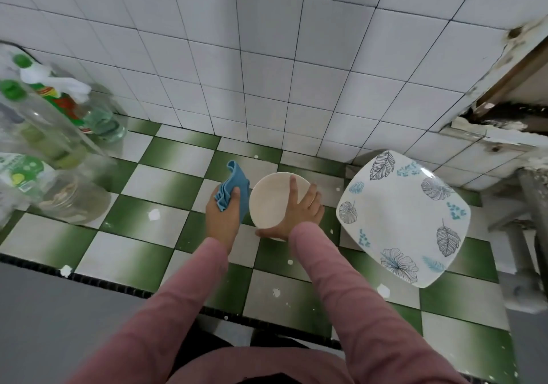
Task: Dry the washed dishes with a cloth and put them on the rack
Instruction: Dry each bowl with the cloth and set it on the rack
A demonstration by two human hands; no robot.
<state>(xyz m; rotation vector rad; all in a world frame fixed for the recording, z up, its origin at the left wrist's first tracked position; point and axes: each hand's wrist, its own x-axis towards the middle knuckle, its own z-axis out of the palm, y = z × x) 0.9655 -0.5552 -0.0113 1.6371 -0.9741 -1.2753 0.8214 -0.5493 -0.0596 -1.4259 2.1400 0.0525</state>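
Gripping the bowl point(268, 202), right hand point(299, 211) holds it beside the cloth point(234, 182) bunched in left hand point(221, 220).

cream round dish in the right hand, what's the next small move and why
Probably bring the blue cloth across onto the face of the cream round dish and start wiping. The left hand grips the bunched cloth just beside the dish's left rim, seemingly not touching it, while the right hand holds the dish tilted up with its face exposed.
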